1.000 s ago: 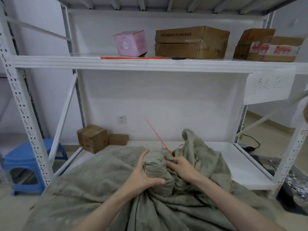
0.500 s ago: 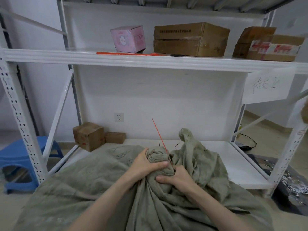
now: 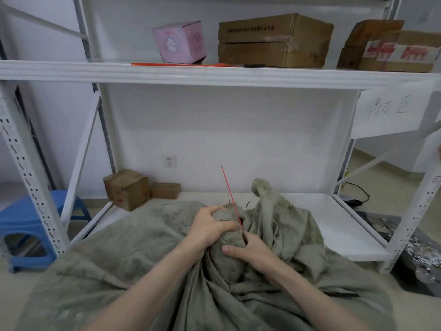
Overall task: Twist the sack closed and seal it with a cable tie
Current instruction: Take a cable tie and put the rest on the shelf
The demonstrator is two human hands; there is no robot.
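A big grey-green sack (image 3: 133,263) lies across the floor and the bottom shelf, its mouth gathered into a twisted neck (image 3: 228,235) in the middle. My left hand (image 3: 207,229) is wrapped around the top of that neck. My right hand (image 3: 248,249) grips the neck just below, thumb across the cloth. A thin red cable tie (image 3: 229,195) sticks up and to the left from between my hands; its lower end is hidden in the folds. A second bunched tip of sack cloth (image 3: 261,187) stands to the right.
A white metal rack (image 3: 214,75) frames the scene. Its upper shelf holds a pink box (image 3: 180,41), brown cartons (image 3: 274,40), and more red ties (image 3: 176,65). Small cartons (image 3: 126,188) sit at the lower left. A blue stool (image 3: 21,223) stands left.
My left hand has slid up over the top of the twisted neck and closed tighter. My right hand moved down and under it. The tie stands more upright.
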